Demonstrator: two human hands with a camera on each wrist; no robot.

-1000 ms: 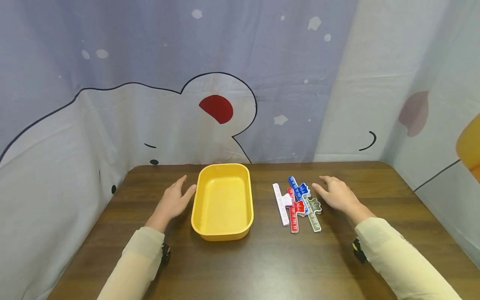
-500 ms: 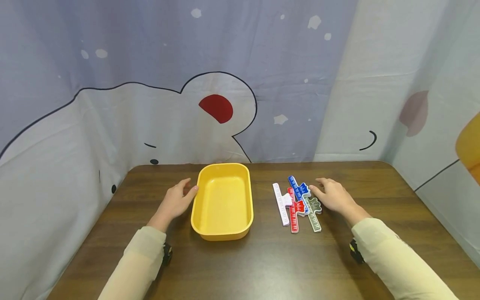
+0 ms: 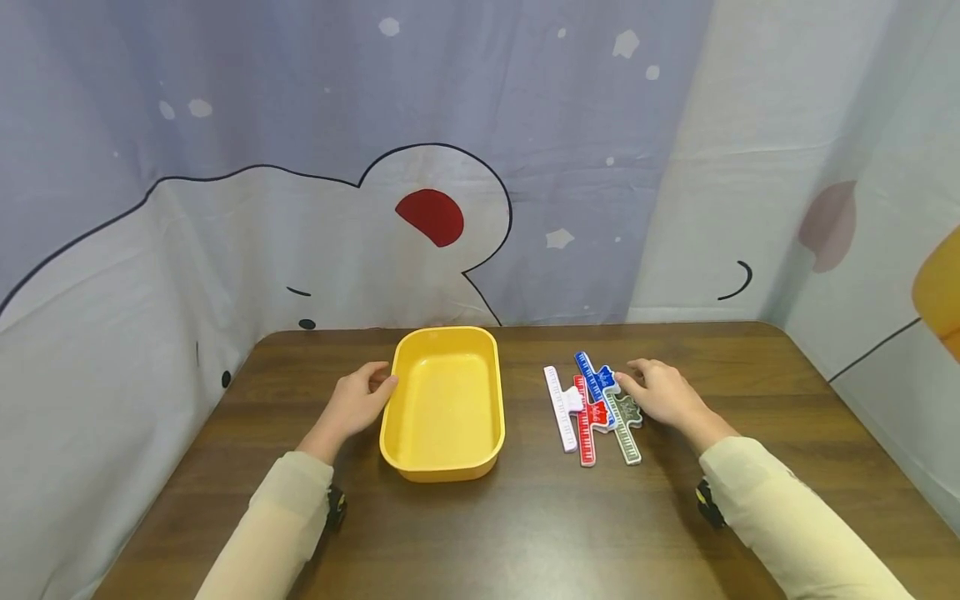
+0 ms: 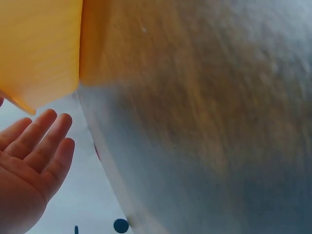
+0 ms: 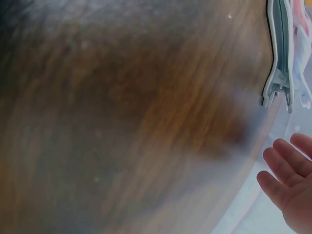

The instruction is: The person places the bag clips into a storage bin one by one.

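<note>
At the left side of a yellow plastic tub (image 3: 446, 425), my left hand (image 3: 352, 404) has its thumb tip right at the rim. The left wrist view shows that hand's fingers (image 4: 51, 141) extended beside the tub wall. Right of the tub lies a cluster of ruler-shaped clips with piano-key markings: a white clip (image 3: 560, 417), a red clip (image 3: 587, 446), a blue clip (image 3: 592, 375) and a grey-green clip (image 3: 628, 442). The blue, red and grey-green ones overlap. My right hand (image 3: 667, 396) is at their right, thumb tip at the blue clip's handle, fingers loosely bent and holding nothing.
Both hands work over a brown wood-grain table (image 3: 525, 533). A printed curtain (image 3: 570, 167) hangs right behind its back edge and along the sides. The tub stands between the left hand and the clips.
My right hand has moved left until its thumb reaches the blue clip. My left hand has shifted slightly right to the tub's rim. Tub and clips stay in place.
</note>
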